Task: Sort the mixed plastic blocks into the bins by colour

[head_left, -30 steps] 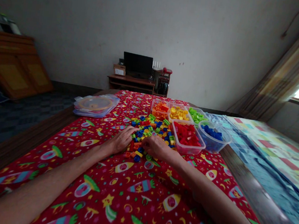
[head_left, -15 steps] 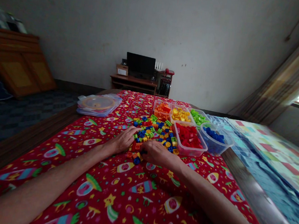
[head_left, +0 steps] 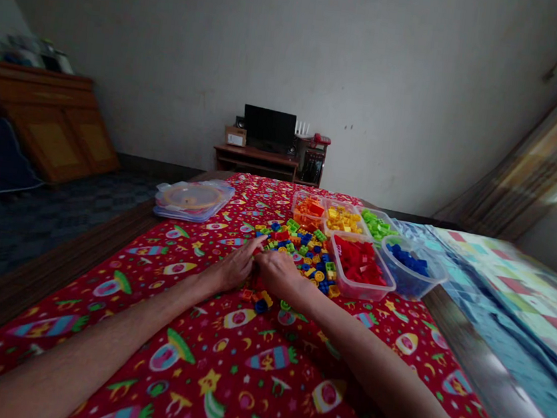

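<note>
My left hand point(head_left: 238, 266) rests at the near left edge of a pile of mixed toy building bricks point(head_left: 322, 268), its visible fingers stretched forward. Right against it is my right hand point(head_left: 277, 270), with fingers curled down and closed; whatever they hold is hidden behind the knuckles. Red bricks show partly beneath the hands. Just in front of the wrists lie a blue brick point(head_left: 261, 306) and an orange brick point(head_left: 247, 295), along with a yellow one. Blue, green, yellow and red pieces spread out beyond my fingers.
Clear tubs stand right of the pile: red bricks point(head_left: 360, 262), blue bricks point(head_left: 406, 258), green bricks point(head_left: 377, 225), yellow bricks point(head_left: 342, 220) and orange bricks point(head_left: 308, 209). Stacked plastic lids point(head_left: 192, 199) lie at the left. A red patterned cloth point(head_left: 239, 379) covers the table.
My right hand has moved left and slightly forward until it meets my left hand. The whole view has shifted a little, so things sit farther right and lower.
</note>
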{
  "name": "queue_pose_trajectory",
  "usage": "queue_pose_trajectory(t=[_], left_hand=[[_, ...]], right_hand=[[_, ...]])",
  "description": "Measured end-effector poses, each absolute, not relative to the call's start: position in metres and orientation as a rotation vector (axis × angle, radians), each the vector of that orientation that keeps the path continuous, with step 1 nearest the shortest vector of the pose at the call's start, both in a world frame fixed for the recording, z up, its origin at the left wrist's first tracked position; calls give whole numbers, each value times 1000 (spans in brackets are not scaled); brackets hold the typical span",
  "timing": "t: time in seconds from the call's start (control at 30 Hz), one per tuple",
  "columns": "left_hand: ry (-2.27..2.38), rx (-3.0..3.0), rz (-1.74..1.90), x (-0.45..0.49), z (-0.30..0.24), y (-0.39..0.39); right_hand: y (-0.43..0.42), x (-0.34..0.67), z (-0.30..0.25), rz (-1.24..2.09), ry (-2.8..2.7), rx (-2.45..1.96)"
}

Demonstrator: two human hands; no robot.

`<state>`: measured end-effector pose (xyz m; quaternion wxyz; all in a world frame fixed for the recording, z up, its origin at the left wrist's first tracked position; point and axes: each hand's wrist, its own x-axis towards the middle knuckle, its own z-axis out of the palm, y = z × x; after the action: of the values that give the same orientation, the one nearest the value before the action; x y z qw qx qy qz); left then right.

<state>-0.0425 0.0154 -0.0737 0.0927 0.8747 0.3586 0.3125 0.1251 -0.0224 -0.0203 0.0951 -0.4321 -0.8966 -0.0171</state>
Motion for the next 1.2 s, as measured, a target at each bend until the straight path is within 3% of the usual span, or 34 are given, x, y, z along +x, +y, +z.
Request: queue_pose_trajectory(t=[0.17, 0.4, 0.67, 0.83, 0.93, 1.2], left_hand=[[1068, 2636, 925, -42, -74, 16], [1133, 2638, 859, -37, -65, 11], [1146, 2637, 834, -37, -63, 10], [1154, 2643, 816, -37, -62, 10], [1143, 2649, 826, -37, -62, 10], [1112, 2702, 850, -39, -68, 13]], right_hand=[[-22, 139, -13, 48, -2527, -1215], [-10, 204, 42, 95, -2107, -1176], [-17, 335, 75, -262, -1659, -1775], [-30, 391, 70, -92, -1560, -2091], [-34, 400, 69, -13, -1555, -2103], [-46, 348, 99, -279, -1580, -1936]])
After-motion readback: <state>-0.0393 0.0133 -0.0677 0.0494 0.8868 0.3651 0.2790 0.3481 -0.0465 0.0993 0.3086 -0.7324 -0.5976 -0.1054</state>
